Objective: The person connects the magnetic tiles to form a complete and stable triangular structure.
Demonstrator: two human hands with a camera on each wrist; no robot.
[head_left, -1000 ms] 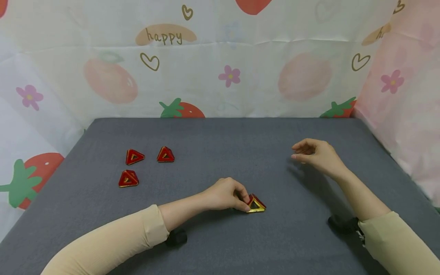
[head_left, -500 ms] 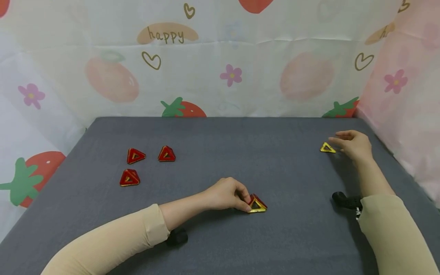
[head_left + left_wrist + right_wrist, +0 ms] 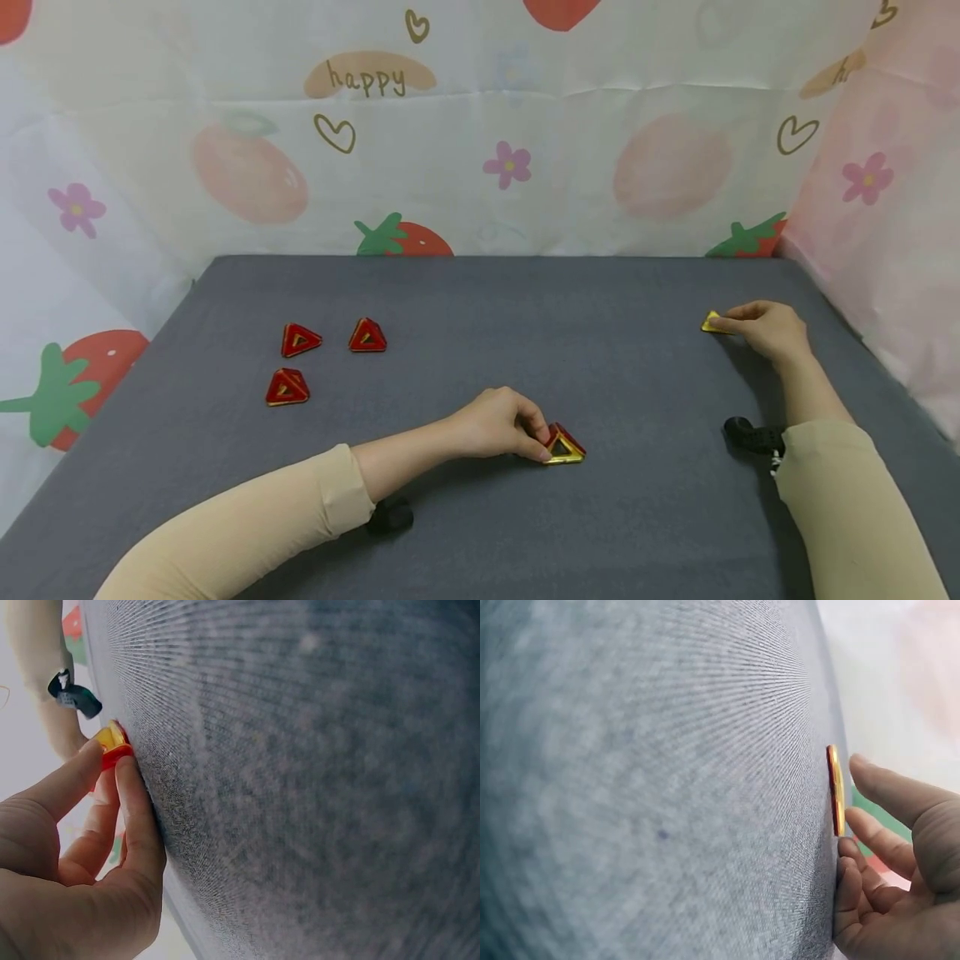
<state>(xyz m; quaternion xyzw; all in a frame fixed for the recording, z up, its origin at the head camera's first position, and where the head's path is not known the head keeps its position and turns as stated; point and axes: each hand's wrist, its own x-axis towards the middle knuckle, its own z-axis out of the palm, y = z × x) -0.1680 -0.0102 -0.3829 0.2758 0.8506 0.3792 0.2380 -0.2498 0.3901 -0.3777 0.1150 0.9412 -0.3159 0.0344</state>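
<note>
My left hand [image 3: 495,425] pinches a small red-and-gold triangle piece [image 3: 567,440] between thumb and fingers on the grey table. In the left wrist view the triangle piece [image 3: 116,756] shows a red edge and a gold face. At the far right, my right hand [image 3: 772,329] is at a flat gold triangle [image 3: 708,322]. Seen from the right wrist, this gold triangle [image 3: 837,791] has a dark red underside and lies on the cloth. The thumb [image 3: 892,784] stands apart from it, and the fingers are by its near edge.
Three red triangle pieces with gold edges lie at the left: one front [image 3: 287,387], one behind it [image 3: 300,340], one to the right [image 3: 368,336]. A grey cloth covers the table [image 3: 487,333]. A printed curtain [image 3: 570,125] hangs behind and at both sides.
My right hand has moved right to the gold triangle, then its fingers have come down around the triangle's right side. The left hand keeps its hold in the same place.
</note>
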